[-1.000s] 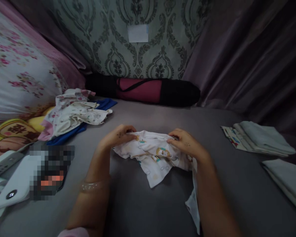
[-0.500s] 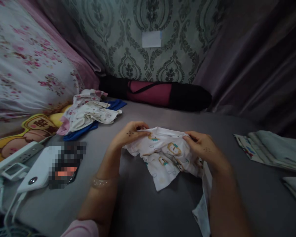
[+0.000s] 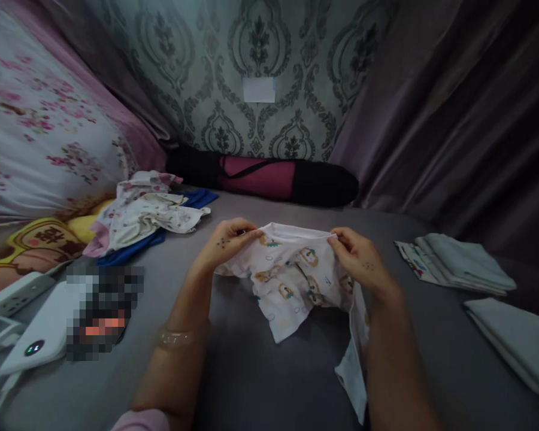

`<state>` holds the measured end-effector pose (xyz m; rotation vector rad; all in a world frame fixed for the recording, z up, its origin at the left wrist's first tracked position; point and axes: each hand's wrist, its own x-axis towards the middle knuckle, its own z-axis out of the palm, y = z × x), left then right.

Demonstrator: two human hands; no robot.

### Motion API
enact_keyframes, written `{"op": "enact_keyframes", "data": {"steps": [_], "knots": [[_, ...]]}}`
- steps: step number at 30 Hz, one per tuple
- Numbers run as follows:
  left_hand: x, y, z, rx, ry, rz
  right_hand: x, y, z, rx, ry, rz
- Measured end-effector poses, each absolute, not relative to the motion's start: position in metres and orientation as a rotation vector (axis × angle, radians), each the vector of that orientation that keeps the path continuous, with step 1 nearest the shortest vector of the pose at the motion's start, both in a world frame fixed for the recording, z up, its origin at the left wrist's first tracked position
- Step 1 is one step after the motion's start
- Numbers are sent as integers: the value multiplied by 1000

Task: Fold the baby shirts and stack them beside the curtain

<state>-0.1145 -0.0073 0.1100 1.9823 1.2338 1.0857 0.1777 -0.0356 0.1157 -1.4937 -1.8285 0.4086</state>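
Centre of frame: a small white short garment with lion-like prints (image 3: pixel 291 275) is held by its neckline over a grey cloth-covered surface (image 3: pixel 269 383). The left hand (image 3: pixel 227 242) has its fingers clamped on the left end of the neckline; the right hand (image 3: pixel 359 257) has its fingers clamped on the right end. The upper edge runs nearly straight between them, while the body hangs in folds to a pointed lower corner. A pale strip of cloth (image 3: pixel 353 374) trails beside the right forearm; whether it is joined to the garment cannot be told.

Upper middle: a long black and maroon bag (image 3: pixel 260 176) lies along the far edge, with a band of grey between it and the hands. Left of frame: a loose heap of patterned clothes (image 3: pixel 148 215), with blue cloth beneath, stands well apart from the left hand. Lower left: a white power bank with a round dark display (image 3: pixel 45 329) touches a blurred dark object (image 3: pixel 105 314). Right of frame: a folded stack of pale cloths (image 3: pixel 467 260) and, nearer, a folded grey cloth (image 3: pixel 516 341), cut by the frame edge, both well apart from the right forearm.
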Motion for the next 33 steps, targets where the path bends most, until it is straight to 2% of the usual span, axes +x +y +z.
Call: {"op": "enact_keyframes", "data": {"steps": [6, 12, 15, 19, 23, 26, 30, 33], "knots": [[-99, -8, 128, 1993, 1150, 1238, 177, -35, 138, -1477, -1752, 144], [-92, -13, 178, 1882, 942, 1370, 189, -43, 180, -1415, -1742, -63], [-93, -21, 203, 1837, 857, 1453, 194, -58, 207, -1266, -1720, 51], [-89, -19, 225, 2070, 890, 1219, 196, -69, 234, -1238, -1955, 321], [-88, -18, 245, 2094, 981, 1263, 200, -65, 251, -1281, -2013, 278], [-88, -21, 256, 2129, 970, 1141, 206, -61, 257, -1298, -1991, 187], [-88, -19, 255, 1944, 952, 1245, 212, -56, 261, -1257, -1943, 285], [-86, -15, 250, 1952, 1024, 1094, 211, -53, 260, -1321, -1993, 218]]}}
